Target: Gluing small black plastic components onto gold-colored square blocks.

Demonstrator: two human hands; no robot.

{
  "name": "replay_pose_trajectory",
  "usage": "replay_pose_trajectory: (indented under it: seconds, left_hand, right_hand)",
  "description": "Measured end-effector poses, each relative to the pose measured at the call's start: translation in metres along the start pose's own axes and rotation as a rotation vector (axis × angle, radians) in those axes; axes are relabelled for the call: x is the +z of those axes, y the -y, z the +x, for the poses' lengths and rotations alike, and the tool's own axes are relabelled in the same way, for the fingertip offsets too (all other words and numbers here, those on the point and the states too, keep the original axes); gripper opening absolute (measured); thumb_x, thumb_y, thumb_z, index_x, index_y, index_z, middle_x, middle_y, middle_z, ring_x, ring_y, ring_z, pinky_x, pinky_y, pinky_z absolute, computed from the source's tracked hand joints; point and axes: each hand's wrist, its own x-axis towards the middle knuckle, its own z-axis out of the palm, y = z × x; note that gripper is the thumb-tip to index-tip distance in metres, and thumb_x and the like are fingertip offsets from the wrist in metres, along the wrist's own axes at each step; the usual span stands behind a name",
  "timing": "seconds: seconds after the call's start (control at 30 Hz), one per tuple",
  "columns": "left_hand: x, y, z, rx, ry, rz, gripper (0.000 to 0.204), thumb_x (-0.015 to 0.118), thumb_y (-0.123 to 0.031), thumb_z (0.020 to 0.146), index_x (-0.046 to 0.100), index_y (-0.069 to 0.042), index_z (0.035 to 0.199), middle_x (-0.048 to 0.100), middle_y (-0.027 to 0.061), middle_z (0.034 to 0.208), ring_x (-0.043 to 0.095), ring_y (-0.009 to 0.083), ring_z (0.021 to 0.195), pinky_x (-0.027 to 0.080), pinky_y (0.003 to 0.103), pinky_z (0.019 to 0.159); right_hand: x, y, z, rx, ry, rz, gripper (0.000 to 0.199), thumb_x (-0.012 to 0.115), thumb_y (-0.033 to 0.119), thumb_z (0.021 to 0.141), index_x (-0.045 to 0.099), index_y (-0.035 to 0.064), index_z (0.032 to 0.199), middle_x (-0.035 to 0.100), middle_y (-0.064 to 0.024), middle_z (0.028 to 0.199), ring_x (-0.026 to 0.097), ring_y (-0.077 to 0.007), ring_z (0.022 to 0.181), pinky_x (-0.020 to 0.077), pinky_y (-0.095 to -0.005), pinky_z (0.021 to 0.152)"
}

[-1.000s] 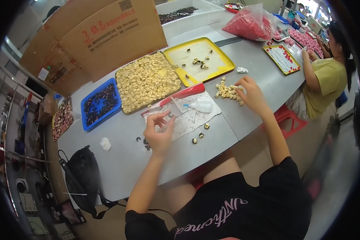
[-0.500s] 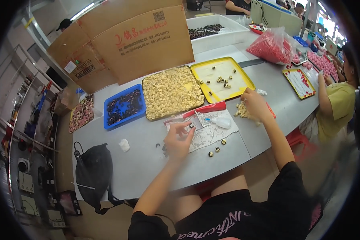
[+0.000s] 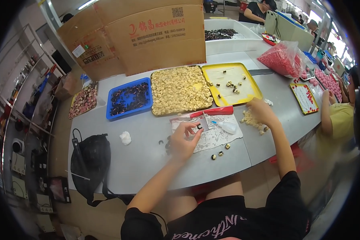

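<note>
Between the thumb and fingertips of my left hand (image 3: 183, 142) is a small black C-shaped piece (image 3: 199, 126), held above a white paper sheet (image 3: 214, 139) with a red edge. On that sheet lies a clear squeeze bottle (image 3: 227, 127) with a blue tip. My right hand (image 3: 263, 112) is at a loose pile of small cream-coloured pieces (image 3: 249, 119), near the yellow tray's corner. Its fingers are curled down, and what they hold, if anything, is hidden. Several small black-and-cream assembled pieces (image 3: 221, 153) sit in front of the sheet.
Behind the sheet are a blue tray (image 3: 109, 110) of black pieces, a tray of cream pieces (image 3: 182, 90) and a yellow tray (image 3: 228, 70) holding a few assembled pieces. A tall cardboard box (image 3: 156, 52) stands behind them. A black bag (image 3: 90, 160) lies left; a co-worker (image 3: 340, 120) sits right.
The whole view has shifted a little, so the table appears farther right. My left hand still holds the black piece over the sheet, and my right hand stays by the cream pile.
</note>
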Motion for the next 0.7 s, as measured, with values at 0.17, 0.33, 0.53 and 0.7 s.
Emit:
replay_pose_trajectory:
  seconds: [0.17, 0.33, 0.53, 0.7]
  left_hand:
    - [0.000, 0.000, 0.000, -0.003, 0.008, -0.010, 0.025, 0.075, -0.009, 0.074, 0.059, -0.008, 0.092, 0.066, 0.0019, 0.088, 0.054, 0.0094, 0.064, 0.042, 0.023, 0.055]
    - [0.001, 0.000, 0.000, -0.004, 0.007, -0.020, 0.024, 0.075, -0.009, 0.074, 0.059, -0.008, 0.092, 0.065, 0.0018, 0.086, 0.054, 0.0094, 0.064, 0.041, 0.023, 0.055]
    - [0.002, -0.001, 0.000, -0.012, 0.015, -0.018, 0.023, 0.074, -0.009, 0.074, 0.060, -0.008, 0.092, 0.065, 0.0017, 0.084, 0.054, 0.0095, 0.064, 0.041, 0.023, 0.055]
    - [-0.003, -0.001, 0.001, -0.005, 0.000, 0.005, 0.023, 0.074, -0.009, 0.073, 0.059, -0.007, 0.091, 0.065, 0.0024, 0.085, 0.055, 0.0102, 0.064, 0.042, 0.024, 0.055]
  right_hand:
    - [-0.006, -0.004, 0.002, -0.045, 0.089, 0.048, 0.018, 0.053, -0.004, 0.074, 0.062, 0.0013, 0.088, 0.058, -0.0126, 0.091, 0.059, -0.0290, 0.086, 0.0480, -0.0368, 0.077]
    - [-0.003, -0.010, 0.002, -0.057, 0.075, 0.086, 0.014, 0.055, -0.002, 0.075, 0.060, 0.0001, 0.088, 0.058, -0.0130, 0.089, 0.059, -0.0285, 0.085, 0.0481, -0.0359, 0.076]
    - [-0.005, -0.007, 0.001, -0.059, 0.028, 0.073, 0.012, 0.057, -0.001, 0.075, 0.056, -0.0019, 0.087, 0.056, -0.0136, 0.086, 0.059, -0.0274, 0.079, 0.0485, -0.0351, 0.072]
    - [-0.011, 0.003, 0.006, -0.004, 0.090, 0.133, 0.011, 0.058, 0.000, 0.075, 0.056, -0.0021, 0.085, 0.056, -0.0137, 0.087, 0.059, -0.0256, 0.075, 0.0478, -0.0335, 0.069]
